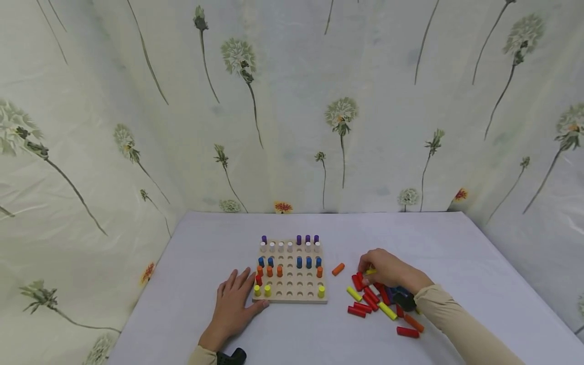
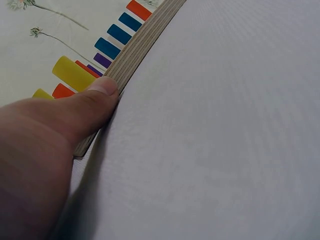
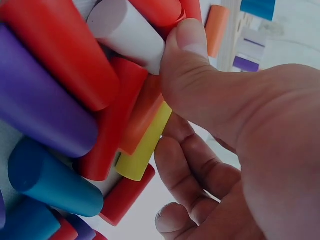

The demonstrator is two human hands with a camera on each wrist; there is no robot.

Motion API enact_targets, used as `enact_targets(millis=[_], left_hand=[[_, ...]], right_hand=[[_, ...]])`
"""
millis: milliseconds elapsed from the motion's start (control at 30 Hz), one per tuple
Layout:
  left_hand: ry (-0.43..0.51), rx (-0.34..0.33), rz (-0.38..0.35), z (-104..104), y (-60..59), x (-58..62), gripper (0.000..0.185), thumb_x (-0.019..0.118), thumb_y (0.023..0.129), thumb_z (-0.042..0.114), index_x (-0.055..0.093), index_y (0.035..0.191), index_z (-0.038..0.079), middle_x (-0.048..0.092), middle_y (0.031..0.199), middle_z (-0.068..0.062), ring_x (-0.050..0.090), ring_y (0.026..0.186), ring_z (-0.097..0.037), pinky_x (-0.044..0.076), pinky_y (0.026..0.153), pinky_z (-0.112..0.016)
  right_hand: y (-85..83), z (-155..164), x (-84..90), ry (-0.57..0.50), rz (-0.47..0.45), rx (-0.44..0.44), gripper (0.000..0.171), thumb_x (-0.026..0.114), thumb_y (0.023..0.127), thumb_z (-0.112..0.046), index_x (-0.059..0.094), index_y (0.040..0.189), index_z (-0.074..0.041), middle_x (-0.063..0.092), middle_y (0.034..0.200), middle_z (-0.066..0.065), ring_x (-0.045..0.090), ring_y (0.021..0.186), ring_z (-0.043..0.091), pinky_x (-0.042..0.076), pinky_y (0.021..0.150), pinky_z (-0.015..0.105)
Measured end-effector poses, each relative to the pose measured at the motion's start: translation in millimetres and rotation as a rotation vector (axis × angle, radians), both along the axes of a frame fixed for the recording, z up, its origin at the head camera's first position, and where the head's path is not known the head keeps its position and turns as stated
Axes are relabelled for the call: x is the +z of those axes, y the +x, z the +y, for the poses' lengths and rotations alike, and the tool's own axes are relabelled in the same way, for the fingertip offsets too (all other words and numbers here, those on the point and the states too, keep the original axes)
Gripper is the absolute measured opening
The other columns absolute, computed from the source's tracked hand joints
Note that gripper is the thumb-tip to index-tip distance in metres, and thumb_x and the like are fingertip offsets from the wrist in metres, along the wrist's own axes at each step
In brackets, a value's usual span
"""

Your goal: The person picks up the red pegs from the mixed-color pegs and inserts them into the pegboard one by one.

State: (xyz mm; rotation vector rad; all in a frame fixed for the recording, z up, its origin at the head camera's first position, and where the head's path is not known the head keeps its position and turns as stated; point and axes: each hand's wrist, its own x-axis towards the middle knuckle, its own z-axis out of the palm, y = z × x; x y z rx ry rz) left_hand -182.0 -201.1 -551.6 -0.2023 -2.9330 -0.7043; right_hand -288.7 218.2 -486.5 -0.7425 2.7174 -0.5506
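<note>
Left hand (image 1: 234,299) flat on surface (image 1: 456,248), thumb against pegboard (image 1: 292,299) front-left corner. Right hand (image 1: 388,268) over loose pegs (image 1: 365,299) right of board; only the right wrist view shows fingers curled on yellow peg (image 3: 142,150).

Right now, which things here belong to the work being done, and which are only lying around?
In use:
- wooden pegboard, steadied by the left hand
- pile of loose pegs, with the right hand on it
- yellow peg at the right hand's fingers

Just lying about:
- stray orange peg between board and pile
- white table
- dandelion-print backdrop
</note>
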Motion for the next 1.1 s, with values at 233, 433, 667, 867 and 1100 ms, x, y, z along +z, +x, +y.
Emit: enact_targets(millis=[233, 433, 667, 867, 1100], left_hand=[[0.000, 0.007, -0.005, 0.2, -0.3, -1.1, 0.083, 0.075, 0.092, 0.059, 0.053, 0.157, 0.011, 0.045, 0.167, -0.013, 0.027, 0.158, -0.046, 0.022, 0.122, -0.070], [0.003, 0.007, 0.001, -0.7, -0.6, -2.9, 0.083, 0.075, 0.092, 0.060, 0.053, 0.157, 0.011, 0.045, 0.167, -0.013, 0.027, 0.158, -0.046, 0.022, 0.122, -0.070], [-0.002, 0.003, 0.004, 0.1, -0.1, -1.0, 0.084, 0.074, 0.092, 0.060, 0.053, 0.156, 0.011, 0.045, 0.166, -0.013, 0.028, 0.157, -0.047, 0.022, 0.122, -0.071], [-0.010, 0.005, 0.000, -0.2, -0.2, -1.4, 0.084, 0.074, 0.093, 0.061, 0.053, 0.157, 0.011, 0.045, 0.167, -0.013, 0.028, 0.158, -0.046, 0.022, 0.122, -0.069], [-0.004, 0.002, -0.005, -0.7, -0.5, -0.8, 0.085, 0.073, 0.093, 0.061, 0.053, 0.156, 0.010, 0.044, 0.167, -0.014, 0.028, 0.158, -0.046, 0.022, 0.122, -0.070]], right_hand=[[1.5, -0.5, -1.1, -0.021, -0.006, 0.001, 0.025, 0.088, 0.087, -0.018, 0.076, 0.109, -0.017, 0.070, 0.103, -0.003, 0.060, 0.099, 0.018, 0.057, 0.094, 0.047], [5.6, -2.1, 3.1, -0.017, -0.009, 0.013, 0.023, 0.086, 0.088, -0.015, 0.078, 0.110, -0.017, 0.070, 0.103, -0.003, 0.059, 0.100, 0.019, 0.057, 0.092, 0.047], [4.8, -0.9, 3.9, -0.047, -0.017, 0.016, 0.023, 0.088, 0.086, -0.014, 0.072, 0.102, -0.014, 0.067, 0.097, -0.004, 0.056, 0.093, 0.018, 0.056, 0.087, 0.041], [2.1, 0.1, 0.5, -0.061, 0.002, 0.017, 0.026, 0.090, 0.084, -0.014, 0.067, 0.095, -0.017, 0.063, 0.091, -0.006, 0.053, 0.087, 0.017, 0.051, 0.080, 0.034], [5.4, -5.0, 3.8, -0.113, -0.006, -0.030, 0.019, 0.080, 0.088, -0.002, 0.065, 0.092, -0.015, 0.063, 0.085, -0.004, 0.054, 0.080, 0.016, 0.050, 0.074, 0.031]])
